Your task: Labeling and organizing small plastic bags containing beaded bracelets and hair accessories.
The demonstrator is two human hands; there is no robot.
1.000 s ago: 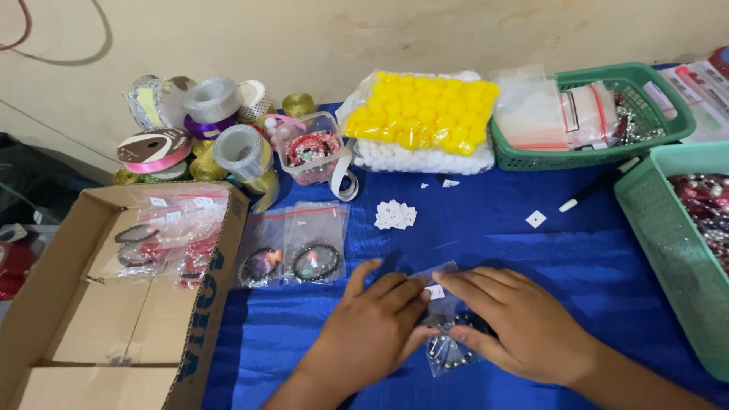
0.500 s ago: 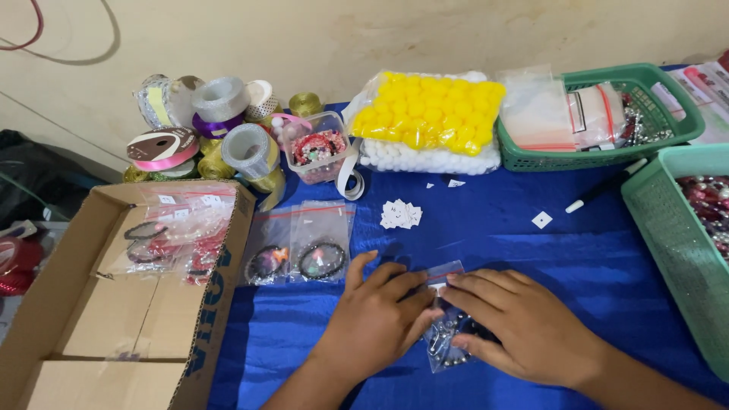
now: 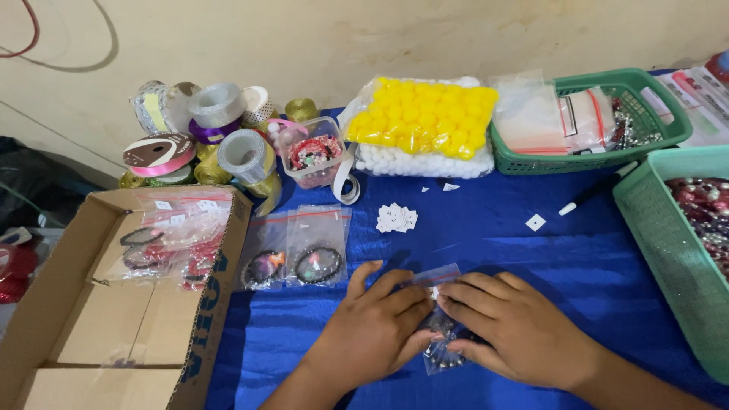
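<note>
Beadwork in a small clear zip bag lies flat on the blue tablecloth, pinned between the two hands at the near edge of the table. The left hand rests palm down with its fingers spread over the bag's upper left part, pressing on the top strip rather than closing around it. The right hand lies just beside it, fingertips on the bag's top edge and thumb against its lower part, so the bag shows only in the gap between them and below. Both hands are flat and pressing, neither clenched. To the left, near the left hand, two more clear bags with bracelets lie side by side, and beyond them an open cardboard box holds further bags. Farther back, a small heap of white paper tags sits on the cloth, then a packet of yellow and white pompoms, ribbon spools and a green basket. Another green basket stands at the right edge.
</note>
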